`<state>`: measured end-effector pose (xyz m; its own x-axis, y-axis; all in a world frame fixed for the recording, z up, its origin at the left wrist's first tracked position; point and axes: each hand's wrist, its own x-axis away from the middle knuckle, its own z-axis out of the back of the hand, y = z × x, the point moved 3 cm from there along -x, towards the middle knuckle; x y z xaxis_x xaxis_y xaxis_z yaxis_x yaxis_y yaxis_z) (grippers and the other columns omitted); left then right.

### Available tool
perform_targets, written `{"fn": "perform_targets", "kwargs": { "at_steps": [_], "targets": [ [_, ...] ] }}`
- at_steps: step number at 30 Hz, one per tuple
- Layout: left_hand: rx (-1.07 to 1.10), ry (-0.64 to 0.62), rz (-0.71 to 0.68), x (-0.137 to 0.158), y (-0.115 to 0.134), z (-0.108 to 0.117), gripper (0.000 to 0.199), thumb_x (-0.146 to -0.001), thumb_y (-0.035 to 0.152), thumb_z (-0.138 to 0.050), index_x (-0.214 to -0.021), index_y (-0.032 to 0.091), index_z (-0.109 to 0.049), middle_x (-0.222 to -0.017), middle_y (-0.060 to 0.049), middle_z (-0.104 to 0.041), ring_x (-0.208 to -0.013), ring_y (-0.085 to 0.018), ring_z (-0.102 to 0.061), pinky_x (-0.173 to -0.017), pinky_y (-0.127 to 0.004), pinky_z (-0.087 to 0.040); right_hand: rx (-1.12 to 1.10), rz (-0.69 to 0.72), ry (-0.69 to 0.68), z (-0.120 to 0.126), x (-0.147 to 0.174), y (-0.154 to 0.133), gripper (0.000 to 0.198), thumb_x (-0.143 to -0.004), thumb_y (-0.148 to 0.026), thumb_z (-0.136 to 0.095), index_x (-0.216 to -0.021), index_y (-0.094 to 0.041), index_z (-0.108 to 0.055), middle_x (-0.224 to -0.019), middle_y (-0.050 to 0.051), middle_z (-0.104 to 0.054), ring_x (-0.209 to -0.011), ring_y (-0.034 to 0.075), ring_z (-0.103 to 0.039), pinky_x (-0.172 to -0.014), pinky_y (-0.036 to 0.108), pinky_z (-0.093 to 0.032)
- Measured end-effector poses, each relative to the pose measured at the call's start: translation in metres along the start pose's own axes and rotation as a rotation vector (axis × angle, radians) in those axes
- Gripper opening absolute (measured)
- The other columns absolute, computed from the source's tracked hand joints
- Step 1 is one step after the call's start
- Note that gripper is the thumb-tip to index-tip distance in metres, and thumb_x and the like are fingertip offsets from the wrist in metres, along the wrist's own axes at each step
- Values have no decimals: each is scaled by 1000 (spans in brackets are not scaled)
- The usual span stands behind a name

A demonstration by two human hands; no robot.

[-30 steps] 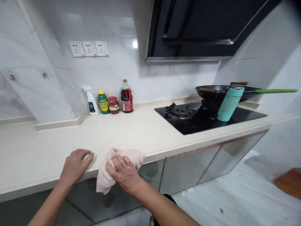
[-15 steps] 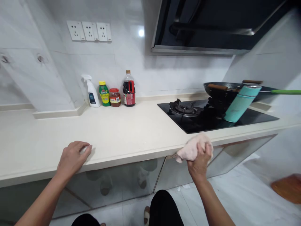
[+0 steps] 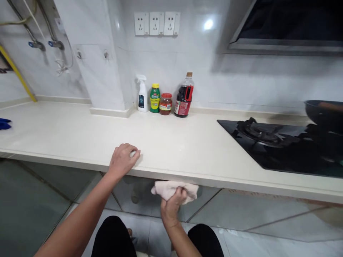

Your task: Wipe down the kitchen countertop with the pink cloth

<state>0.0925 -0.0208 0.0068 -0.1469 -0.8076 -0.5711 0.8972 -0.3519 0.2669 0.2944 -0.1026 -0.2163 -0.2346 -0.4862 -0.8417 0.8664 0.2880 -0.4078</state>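
My left hand [image 3: 123,159] rests on the pale countertop [image 3: 171,142] near its front edge. Its fingers are curled in and the thumb meets them, with a small light gap between that shows nothing I can make out as held. Lower down, my right hand [image 3: 173,207] grips a pale pink cloth [image 3: 167,189], which is bunched under the fingers. The cloth lies just below the counter's front edge, against the top of the grey cabinet doors [image 3: 214,203].
Along the wall stand a white spray bottle [image 3: 142,94], a green bottle [image 3: 154,100], a red-lidded jar [image 3: 165,105] and a dark sauce bottle [image 3: 183,98]. The gas hob [image 3: 257,150] and a wok [image 3: 321,110] are at right. Something blue [image 3: 4,124] lies far left.
My view has swung left. My right hand has carried the cloth left along the counter's front edge, closer to my left hand. The left hand keeps its curled pose on the countertop.
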Motion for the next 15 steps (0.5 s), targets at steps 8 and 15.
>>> {"fn": "perform_targets", "kwargs": {
  "at_steps": [8,15],
  "targets": [
    [53,32,79,-1,-5,-2,23,-90,33,-53,-83,20,-72,-94,-8,-74,-97,-25,-64,-91,-38,-46,57,784,-391,-52,22,-29,55,-78,-9,-57,-130,-28,-60,-145,5,-48,-130,21,-43,-95,34,-51],
    [71,15,95,0,-6,-2,22,-91,32,-54,-85,20,-72,-95,-8,-74,-96,-24,-64,-89,-37,-47,32,809,-493,-3,15,45,39,-84,-17,-60,-117,-36,-70,-129,-1,-63,-118,22,-57,-92,37,-53]
  ]
}}
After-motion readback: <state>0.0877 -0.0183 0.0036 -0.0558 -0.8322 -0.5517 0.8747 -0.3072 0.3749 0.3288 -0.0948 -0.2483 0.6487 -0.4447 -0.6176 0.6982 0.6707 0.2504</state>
